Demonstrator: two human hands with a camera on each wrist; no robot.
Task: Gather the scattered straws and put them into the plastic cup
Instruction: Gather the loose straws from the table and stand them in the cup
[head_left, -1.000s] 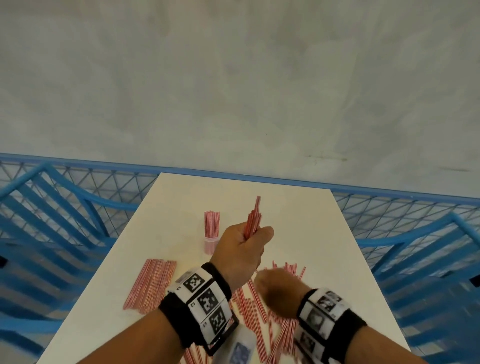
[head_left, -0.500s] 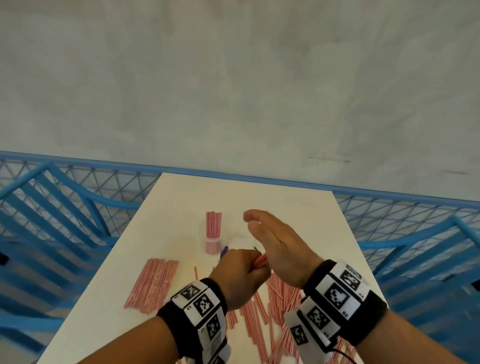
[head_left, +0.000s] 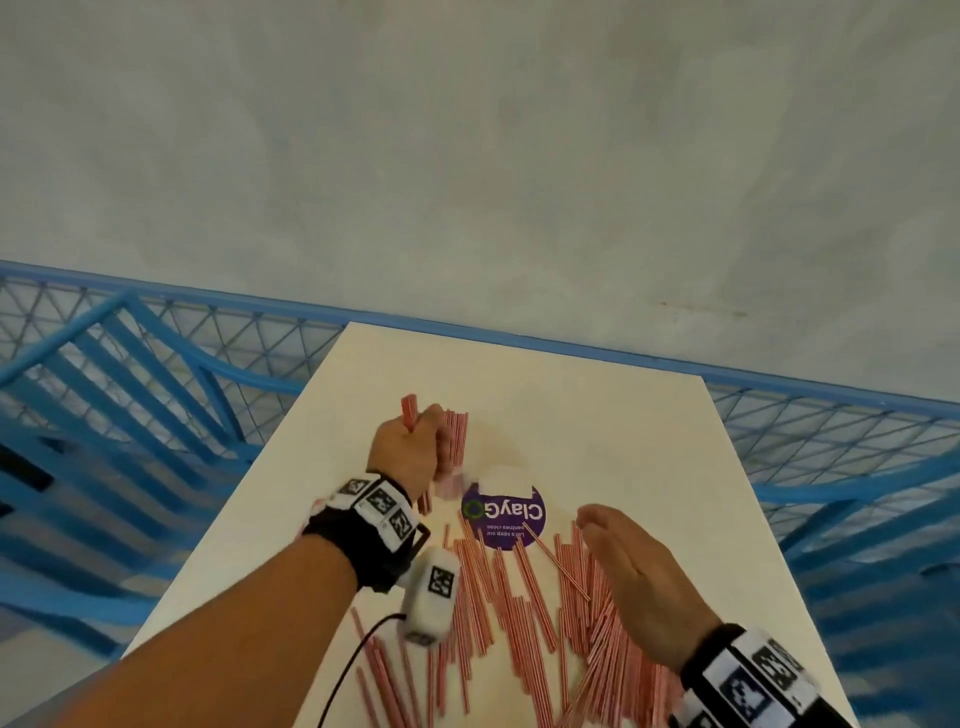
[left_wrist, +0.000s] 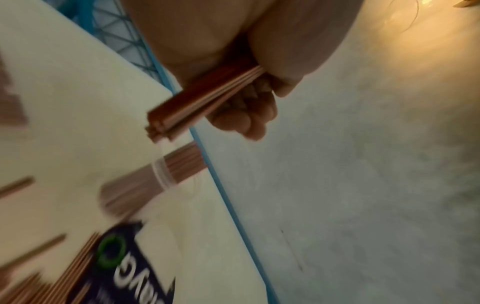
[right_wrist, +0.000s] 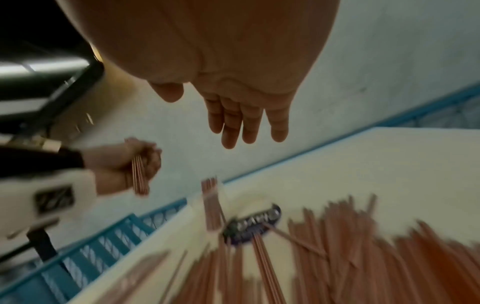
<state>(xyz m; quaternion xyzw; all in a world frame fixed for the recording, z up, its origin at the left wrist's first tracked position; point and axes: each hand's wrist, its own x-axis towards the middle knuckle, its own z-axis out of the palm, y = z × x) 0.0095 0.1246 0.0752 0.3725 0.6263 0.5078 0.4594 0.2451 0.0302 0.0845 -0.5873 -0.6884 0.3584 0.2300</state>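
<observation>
My left hand grips a small bundle of red-and-white striped straws, held upright just left of the clear plastic cup. The cup stands on the white table with several straws upright in it. In the left wrist view the bundle hangs above the cup. My right hand hovers open, fingers straight, over the scattered straws at the table's near end. The right wrist view shows its fingers empty above the straws.
A round purple sticker lies on the table between the cup and the scattered straws. Blue mesh railing and blue slats run along both long sides of the table. Beyond the far edge is grey floor.
My left hand carried its bundle away from the middle of the table to the cup. My right hand pulled back from beside it and now hovers open over the loose straws.
</observation>
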